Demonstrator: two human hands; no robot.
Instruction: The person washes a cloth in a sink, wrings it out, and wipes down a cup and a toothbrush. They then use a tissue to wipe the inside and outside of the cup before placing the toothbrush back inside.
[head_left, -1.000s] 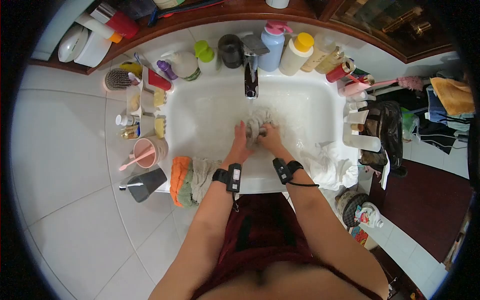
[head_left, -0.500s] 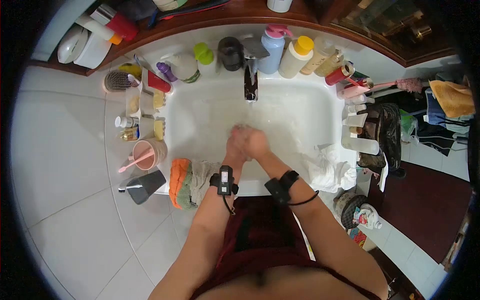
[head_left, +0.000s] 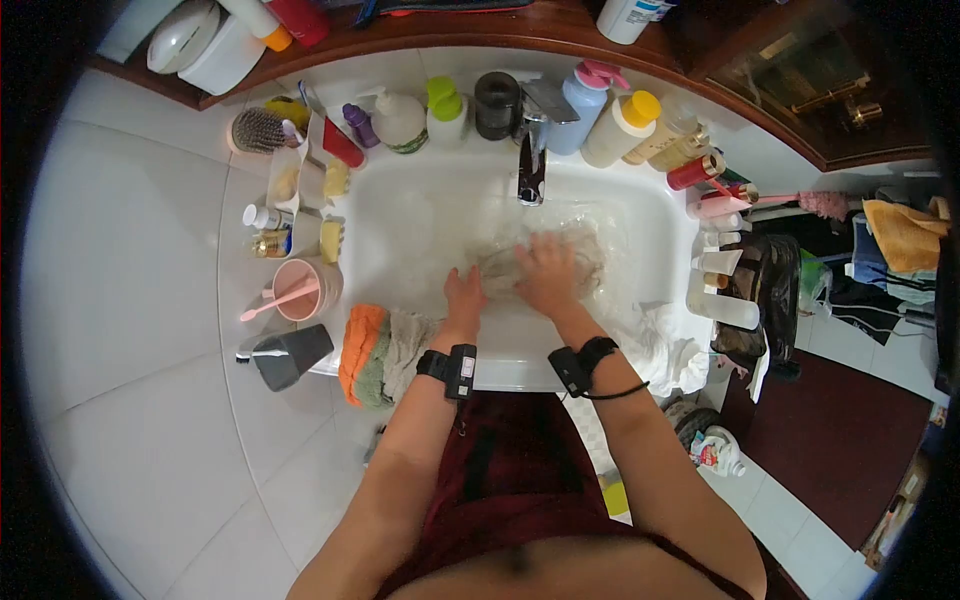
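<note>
A white washbasin (head_left: 395, 215) holds shallow, rippled water. Under the water lies a crumpled, greyish, see-through piece that looks like wet cloth (head_left: 500, 272); its outline is blurred. My right hand (head_left: 550, 275) rests over this cloth, palm down with fingers spread. To its left, my left hand (head_left: 465, 298) is beside the cloth's near-left edge, its fingers slightly apart. Whether the left fingers touch the cloth is hard to make out. Above the basin stands the metal faucet (head_left: 532, 165). Each wrist wears a black strapped device.
Several bottles, including a yellow-capped one (head_left: 620, 130), line the back rim. A pink cup (head_left: 305, 288) with a toothbrush stands at left, near folded towels (head_left: 368, 355). White crumpled cloth (head_left: 665, 350) lies on the right rim. A wooden shelf (head_left: 450, 42) overhangs the back.
My hands were pressed together in the basin's middle. They have come apart, the right one moving right and spreading over the cloth, which now shows in the water. The view has shifted slightly.
</note>
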